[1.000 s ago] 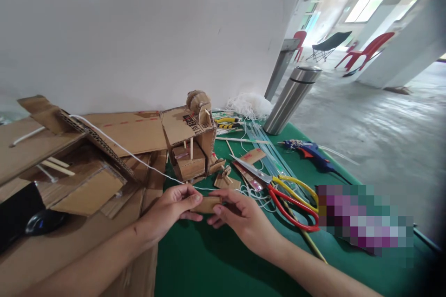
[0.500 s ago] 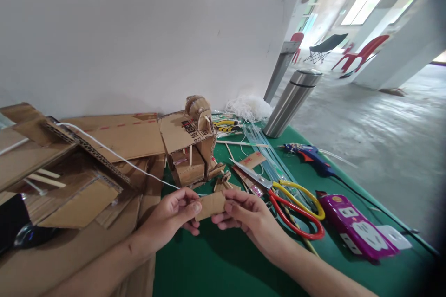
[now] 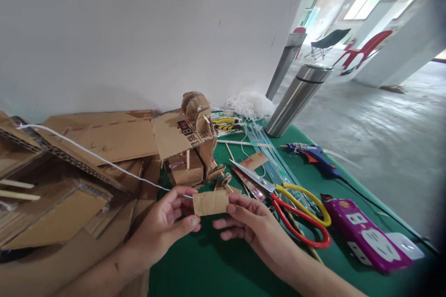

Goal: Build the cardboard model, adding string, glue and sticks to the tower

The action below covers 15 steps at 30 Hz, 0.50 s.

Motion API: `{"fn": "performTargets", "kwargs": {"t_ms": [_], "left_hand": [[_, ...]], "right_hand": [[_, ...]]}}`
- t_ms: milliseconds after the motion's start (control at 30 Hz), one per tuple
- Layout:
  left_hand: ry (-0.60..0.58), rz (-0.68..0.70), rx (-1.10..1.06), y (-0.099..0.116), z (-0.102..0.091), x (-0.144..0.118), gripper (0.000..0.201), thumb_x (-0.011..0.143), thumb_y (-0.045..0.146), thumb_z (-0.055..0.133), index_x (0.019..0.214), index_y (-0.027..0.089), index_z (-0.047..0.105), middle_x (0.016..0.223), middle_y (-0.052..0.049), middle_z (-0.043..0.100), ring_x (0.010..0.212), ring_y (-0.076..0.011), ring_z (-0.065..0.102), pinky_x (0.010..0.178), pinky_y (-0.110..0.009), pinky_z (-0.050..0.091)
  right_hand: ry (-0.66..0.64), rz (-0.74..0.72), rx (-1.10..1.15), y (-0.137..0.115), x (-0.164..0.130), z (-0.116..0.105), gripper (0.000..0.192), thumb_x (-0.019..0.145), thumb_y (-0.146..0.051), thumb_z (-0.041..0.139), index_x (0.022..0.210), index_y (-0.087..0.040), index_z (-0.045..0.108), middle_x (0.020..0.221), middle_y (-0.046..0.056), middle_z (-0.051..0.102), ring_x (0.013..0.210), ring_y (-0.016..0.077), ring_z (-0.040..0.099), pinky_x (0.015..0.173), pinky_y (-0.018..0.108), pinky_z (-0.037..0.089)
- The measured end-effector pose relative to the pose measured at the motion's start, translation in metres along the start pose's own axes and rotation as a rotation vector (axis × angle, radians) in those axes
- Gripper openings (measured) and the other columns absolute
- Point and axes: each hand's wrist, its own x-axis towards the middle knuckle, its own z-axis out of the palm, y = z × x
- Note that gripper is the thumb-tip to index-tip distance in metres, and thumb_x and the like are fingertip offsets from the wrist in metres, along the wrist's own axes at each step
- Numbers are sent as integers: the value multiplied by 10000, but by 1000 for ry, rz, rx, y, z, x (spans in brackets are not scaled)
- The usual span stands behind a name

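Gripping: left hand (image 3: 167, 222) and right hand (image 3: 251, 225) pinch cardboard roll (image 3: 211, 202) between fingertips above green table (image 3: 209, 269).
String (image 3: 94, 158): runs toward 10 o'clock.
Cardboard model (image 3: 190, 144): 12 o'clock, near.
Scissors (image 3: 289, 204): 3 o'clock, beside the right hand.

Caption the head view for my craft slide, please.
Both hands, left hand and right hand, hold a small cardboard piece above the green table.

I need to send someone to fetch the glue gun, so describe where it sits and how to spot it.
On the green table, look right of the tilted steel flask toward the far edge. The blue glue gun with an orange trigger lies flat there, beyond the red-and-yellow scissors and the purple power strip; it alone is blue.
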Motion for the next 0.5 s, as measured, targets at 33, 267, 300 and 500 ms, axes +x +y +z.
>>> {"fn": "performTargets", "kwargs": {"t_ms": [33,267,300,500], "left_hand": [[10,-2,1,-1,0,1,465,749,393,807,1113,229,567,954,-26,673,819,-156,654,754,-295,562],[38,-19,36,-3,1,-2,534,786,409,761,1240,283,509,975,-29,654,827,-174,624,691,-296,557],[44,-16,51,-3,1,-3,543,791,412,753,1258,296,502,986,-33,651,836,-180,620,681,-295,556],[90,20,134,-2,-1,-4,435,791,431,723,1183,289,599,912,-29,647,741,-155,592,610,-256,522]], "right_hand": [[9,-4,3,0,0,0,400,663,-365,883,934,-127,710,810,60,755,702,198,757,581,243,604],[38,-14,8,1,-1,0,357,654,-381,885,869,-152,716,767,15,728,664,186,748,563,245,594],[39,-16,7,2,-1,-1,355,660,-389,881,869,-153,718,781,20,732,661,182,746,562,245,593],[5,-38,-24,7,-2,-3,357,705,-449,839,883,-162,724,841,49,745,665,184,738,543,258,584]]}}
